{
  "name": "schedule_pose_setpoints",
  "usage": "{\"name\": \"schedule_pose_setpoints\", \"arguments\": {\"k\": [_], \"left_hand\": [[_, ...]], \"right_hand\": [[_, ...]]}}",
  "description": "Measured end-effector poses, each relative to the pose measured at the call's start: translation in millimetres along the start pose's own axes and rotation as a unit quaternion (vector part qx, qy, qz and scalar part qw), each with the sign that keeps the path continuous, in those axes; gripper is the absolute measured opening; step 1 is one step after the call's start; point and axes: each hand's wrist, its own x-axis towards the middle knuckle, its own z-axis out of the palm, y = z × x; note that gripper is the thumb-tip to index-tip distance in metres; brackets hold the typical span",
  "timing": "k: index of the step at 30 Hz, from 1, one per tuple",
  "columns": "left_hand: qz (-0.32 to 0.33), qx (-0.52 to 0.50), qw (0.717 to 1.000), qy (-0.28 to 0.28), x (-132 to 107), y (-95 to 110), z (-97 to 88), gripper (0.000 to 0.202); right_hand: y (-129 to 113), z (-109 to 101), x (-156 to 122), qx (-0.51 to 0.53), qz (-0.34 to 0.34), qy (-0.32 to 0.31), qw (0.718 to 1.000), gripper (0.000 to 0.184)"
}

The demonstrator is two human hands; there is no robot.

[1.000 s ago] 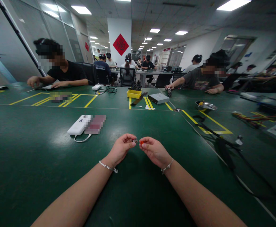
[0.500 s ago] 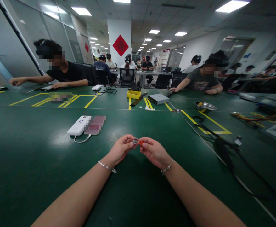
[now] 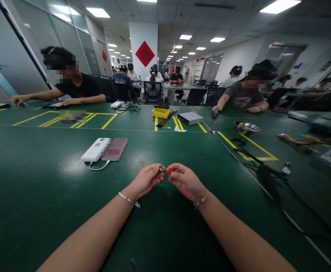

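Note:
My left hand [image 3: 147, 178] pinches a small silvery metal piece [image 3: 161, 168] between thumb and fingers; its exact kind is too small to make out. Close beside it, my right hand [image 3: 183, 181] is closed on a small orange piece [image 3: 170, 171], mostly covered by the fingertips. A narrow gap separates the two hands, which are held above the green table [image 3: 120, 226]. The fingers hide part of both pieces.
A white power bank [image 3: 95, 150] with a short white cable lies at left, against a blurred flat object [image 3: 114, 149]. Farther back are a yellow bin [image 3: 160, 112] and a grey box [image 3: 190, 118]. Black cables [image 3: 267, 179] run along the right. Two people sit across the table.
My hands have drawn slightly apart, and the metal piece in my left hand has tilted. Across the table, the person at right has moved a dark handheld object nearer.

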Motion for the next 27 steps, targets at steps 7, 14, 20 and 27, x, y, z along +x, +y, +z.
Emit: {"name": "schedule_pose_setpoints", "arguments": {"k": [7,14,20,27], "left_hand": [[-0.007,0.018,1.000,-0.012,-0.5,0.2,-0.6,0.021],[0.019,0.042,0.999,0.020,-0.8,0.7,0.8,0.019],[0.075,0.143,0.985,0.062,0.9,-0.3,5.2,0.020],[0.126,0.289,0.943,0.111,-0.1,-4.1,10.2,0.018]], "right_hand": [[1.7,-0.5,1.5,0.003,-0.001,0.009,1.000,0.014],[1.1,-0.6,2.0,-0.006,-0.019,0.045,0.999,0.017],[1.6,2.1,3.6,-0.045,-0.047,0.099,0.993,0.017],[11.4,-0.8,6.6,-0.123,-0.068,0.152,0.978,0.019]]}}
